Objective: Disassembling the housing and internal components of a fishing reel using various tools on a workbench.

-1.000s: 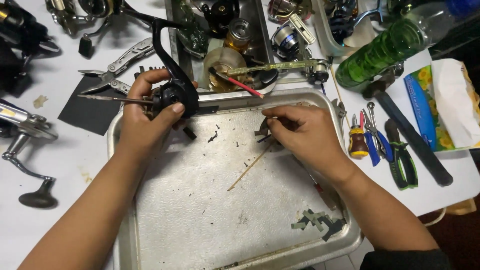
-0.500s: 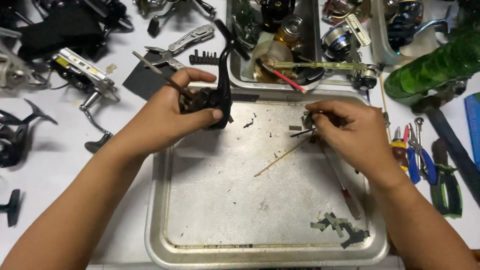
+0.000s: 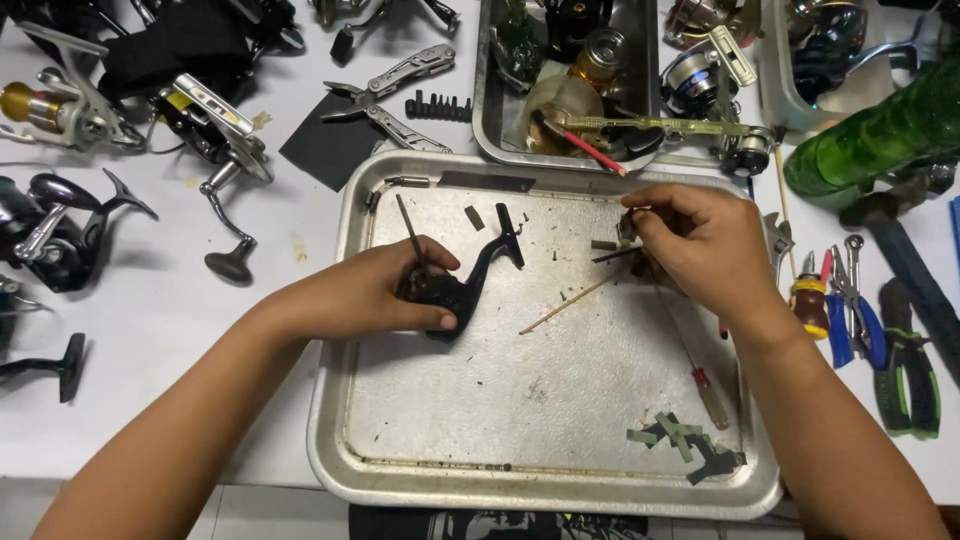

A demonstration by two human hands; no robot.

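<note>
My left hand (image 3: 385, 292) grips a black fishing reel body (image 3: 470, 283) and rests it on the steel tray (image 3: 430, 470), the reel's foot pointing up and right. A thin rod sticks up from the reel past my fingers. Over the tray's upper right, my right hand (image 3: 700, 240) pinches a small dark part (image 3: 627, 232) between fingertips. A thin wooden stick (image 3: 572, 302) lies on the tray between the hands. Under my right wrist rests a red-handled screwdriver (image 3: 708, 392).
Several fishing reels (image 3: 60, 225) lie on the white table at left. Multi-tool pliers (image 3: 390, 95) and a bit strip sit above the tray. A second tray (image 3: 485, 90) holds parts. A green bottle (image 3: 880, 135), pliers (image 3: 905, 375) and small screwdrivers lie at right. Grey scraps (image 3: 685, 445) sit at the tray's lower right.
My left hand has lowered the reel body from above the tray's top edge down onto the tray. The right hand stays at the upper right with its small part.
</note>
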